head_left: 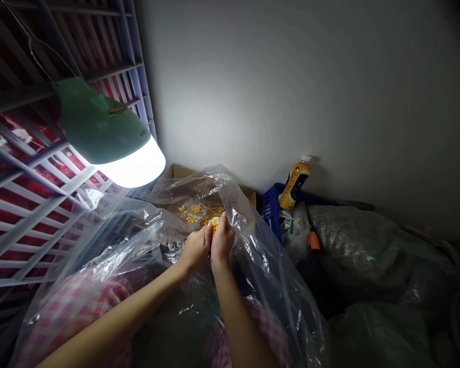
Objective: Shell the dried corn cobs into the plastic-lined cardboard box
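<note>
Pale, plain wall point(283, 92) straight ahead of our hands, pretty dim at the edges, with most of the glow coming from a green lamp point(111, 128) hanging up and to the left of them. Behind that lamp, further left of our hands, there's a big slatted crate point(67, 189) with something red showing through the gaps.

Right in the middle, our left hand point(196, 249) and right hand point(222, 244) are pressed together, both closed around a piece of corn point(215, 224). Its yellow top pokes out between the thumbs; our fingers hide the rest. Just past the left hand we've got little clusters of loose kernels point(191, 209), and a darker, browner patch of bits point(216, 210) sits right behind the corn.

Clear plastic point(268, 271) spreads around both hands and over our lap, where pink checked cloth point(88, 301) shows through, left and right of the forearms. A cardboard box point(181, 172) pokes up beyond the hands, partly under the plastic.

Off to the right of our hands is a blue basket point(269, 209), with a tilted yellow bottle point(295, 183) at it and a small orange thing point(314, 240) nearby that we can't identify. Further right lies a bulky dark sack point(360, 240).
</note>
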### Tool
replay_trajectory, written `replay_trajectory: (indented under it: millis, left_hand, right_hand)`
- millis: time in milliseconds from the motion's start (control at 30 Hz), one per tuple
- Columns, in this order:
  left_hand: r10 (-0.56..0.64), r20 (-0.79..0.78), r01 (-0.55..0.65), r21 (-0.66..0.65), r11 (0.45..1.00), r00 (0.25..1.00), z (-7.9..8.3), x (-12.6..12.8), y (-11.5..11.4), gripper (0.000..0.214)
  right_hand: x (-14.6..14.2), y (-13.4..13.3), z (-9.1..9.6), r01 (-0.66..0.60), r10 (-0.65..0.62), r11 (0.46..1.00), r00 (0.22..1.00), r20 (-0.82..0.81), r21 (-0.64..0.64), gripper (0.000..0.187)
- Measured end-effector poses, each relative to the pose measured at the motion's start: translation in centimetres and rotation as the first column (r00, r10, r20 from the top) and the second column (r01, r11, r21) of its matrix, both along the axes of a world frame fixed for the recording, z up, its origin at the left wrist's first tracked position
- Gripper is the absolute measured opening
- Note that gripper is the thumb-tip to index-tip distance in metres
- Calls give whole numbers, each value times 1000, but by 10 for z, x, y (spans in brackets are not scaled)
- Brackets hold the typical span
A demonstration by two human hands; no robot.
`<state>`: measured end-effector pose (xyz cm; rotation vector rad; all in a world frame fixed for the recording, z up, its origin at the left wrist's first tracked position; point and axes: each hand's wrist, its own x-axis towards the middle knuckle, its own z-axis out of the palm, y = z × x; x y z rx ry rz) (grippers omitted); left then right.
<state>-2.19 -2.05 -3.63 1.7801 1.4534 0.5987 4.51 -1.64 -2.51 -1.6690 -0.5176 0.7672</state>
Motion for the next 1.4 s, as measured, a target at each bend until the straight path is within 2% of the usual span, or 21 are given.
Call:
replay_trajectory:
  millis: [100, 233, 300, 367, 467, 500, 567, 700, 767, 833, 900, 1000, 1133, 1233, 1400]
  left_hand:
    - [30, 26, -30, -24, 999, 999, -4, 1, 0, 51]
    - [143, 71, -136, -94, 986, 987, -7, 1, 3, 54]
    - [169, 129, -150, -146, 978, 977, -6, 1, 6, 53]
    - [141, 203, -94, -221, 971, 969, -2, -1, 10, 50]
    - [119, 231, -29, -361, 932, 966, 7, -6, 18, 47]
    - [118, 215, -34, -360, 932, 969, 10, -8, 20, 46]
    - [118, 201, -60, -273, 960, 972, 17, -11, 23, 44]
    - [26, 246, -20, -25, 999, 969, 27, -10, 21, 43]
    - [-57, 166, 45, 72, 996, 984, 31, -7, 19, 40]
    - [-124, 73, 115, 117, 986, 990, 32, -6, 17, 38]
    - [-146, 53, 138, 136, 981, 988, 31, -5, 14, 39]
    - [-85, 111, 66, 160, 985, 990, 26, -4, 11, 39]
    - [58, 240, -86, 107, 990, 969, 16, -2, 6, 39]
    - [166, 375, -187, 21, 982, 912, 11, 0, 6, 39]
    - [279, 559, -174, -235, 956, 780, 15, -3, 15, 29]
  right_hand:
    - [-1, 1, -5, -1, 1, 1000, 1000, 12, -21, 41]
    - [-2, 3, -13, 45, -45, 999, 998, -45, 5, 40]
    - [-1, 4, -14, 63, -60, 998, 991, -121, 19, 40]
    - [2, 7, -12, 51, -45, 999, 967, -252, 18, 41]
    - [9, 10, -3, 30, -9, 999, 877, -480, 38, 39]
    - [11, 10, 0, 30, -1, 998, 852, -524, 48, 39]
    - [15, 10, 5, 19, 22, 998, 832, -554, 68, 38]
    - [19, 9, 8, -57, 108, 991, 882, -459, 124, 32]
    - [20, 9, 7, -91, 134, 985, 937, -324, 144, 27]
    - [19, 9, 6, -116, 148, 980, 967, -208, 160, 25]
    - [17, 9, 5, -128, 156, 976, 976, -153, 175, 26]
    - [12, 8, 4, -125, 144, 977, 984, -102, 170, 27]
    - [5, 6, 1, -96, 106, 985, 993, -61, 146, 28]
    - [3, 5, 0, -67, 80, 985, 994, -80, 159, 29]
    - [5, 9, 4, -58, 91, 985, 976, -198, 164, 28]
